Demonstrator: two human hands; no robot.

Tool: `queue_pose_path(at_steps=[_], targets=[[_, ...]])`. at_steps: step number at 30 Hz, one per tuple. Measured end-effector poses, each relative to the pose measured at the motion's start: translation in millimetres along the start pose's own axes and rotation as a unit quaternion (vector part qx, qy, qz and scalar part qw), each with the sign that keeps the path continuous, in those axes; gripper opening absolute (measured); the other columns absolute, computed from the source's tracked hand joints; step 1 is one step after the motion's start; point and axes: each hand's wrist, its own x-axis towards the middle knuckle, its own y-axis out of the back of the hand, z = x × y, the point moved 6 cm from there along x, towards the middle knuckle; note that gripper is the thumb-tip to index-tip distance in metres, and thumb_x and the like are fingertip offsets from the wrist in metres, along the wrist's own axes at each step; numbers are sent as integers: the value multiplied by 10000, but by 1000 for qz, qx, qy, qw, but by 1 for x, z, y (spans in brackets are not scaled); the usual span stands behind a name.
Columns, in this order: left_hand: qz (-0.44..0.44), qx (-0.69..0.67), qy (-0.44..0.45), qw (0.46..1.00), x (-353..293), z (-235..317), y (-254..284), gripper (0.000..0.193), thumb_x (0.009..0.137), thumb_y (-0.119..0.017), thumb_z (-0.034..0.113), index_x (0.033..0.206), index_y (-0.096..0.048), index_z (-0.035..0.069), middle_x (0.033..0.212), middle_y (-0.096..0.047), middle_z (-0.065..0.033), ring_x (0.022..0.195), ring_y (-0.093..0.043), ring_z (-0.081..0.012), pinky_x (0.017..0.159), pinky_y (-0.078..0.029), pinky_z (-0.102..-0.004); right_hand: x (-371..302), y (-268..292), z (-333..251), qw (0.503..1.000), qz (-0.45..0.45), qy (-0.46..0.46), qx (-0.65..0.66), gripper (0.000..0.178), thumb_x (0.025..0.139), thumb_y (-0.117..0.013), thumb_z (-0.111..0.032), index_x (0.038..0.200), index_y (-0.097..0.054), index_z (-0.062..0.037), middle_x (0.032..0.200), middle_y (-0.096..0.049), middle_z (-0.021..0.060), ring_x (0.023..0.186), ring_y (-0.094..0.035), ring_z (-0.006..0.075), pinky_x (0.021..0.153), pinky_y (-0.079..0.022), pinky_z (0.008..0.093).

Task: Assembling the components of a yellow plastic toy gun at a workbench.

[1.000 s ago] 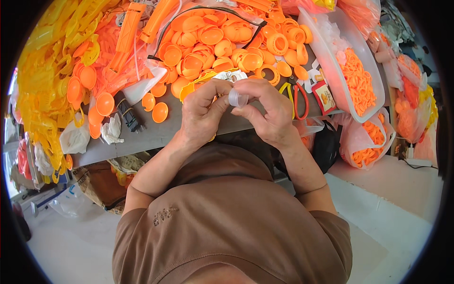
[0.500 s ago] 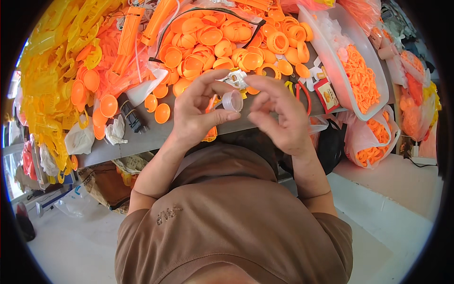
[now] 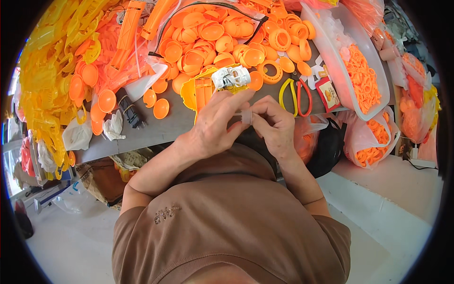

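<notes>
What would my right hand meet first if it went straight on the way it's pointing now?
Probably the small translucent roll, directly ahead of your right hand, with your left hand just beyond it. The right hand points up and left in the picture; exact depth is hard to judge.

Two hands point(image 3: 213, 122) point(image 3: 273, 127). One small clear ring point(image 3: 246, 117). One white part point(image 3: 231, 78). One pair of scissors point(image 3: 299, 98) with two handles, one yellow, one red. One red packet point(image 3: 327, 94). One dark block point(image 3: 128, 111). One long clear tub point(image 3: 322, 71). Two long orange bars point(image 3: 130, 27) point(image 3: 155, 22). The orange half-balls point(image 3: 211, 30), the tub's orange loops point(image 3: 362, 78) and the yellow frames point(image 3: 49, 90) overlap too much to count.
</notes>
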Motion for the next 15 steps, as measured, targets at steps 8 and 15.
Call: queue_pose_path(at_steps=[8, 15], targets=[[-31, -75, 183, 980, 15, -51, 6, 699, 668, -735, -30, 1290, -420, 22, 937, -668, -65, 930, -619, -146, 864, -465, -298, -16, 58, 8, 986, 135, -72, 64, 42, 834, -579, 10, 804, -590, 37, 786, -501, 27, 521, -431, 48, 431, -344, 192], [-47, -242, 289, 925, 13, -68, 7, 734, 677, -724, -61, 1322, -374, -31, 1060, -650, -118, 1031, -582, -163, 940, -431, -315, 13, 64, 1, 966, 87, -44, 239, 150, 880, -572, -111, 894, -589, 37, 809, -556, 54, 537, -462, 80, 439, -399, 222]])
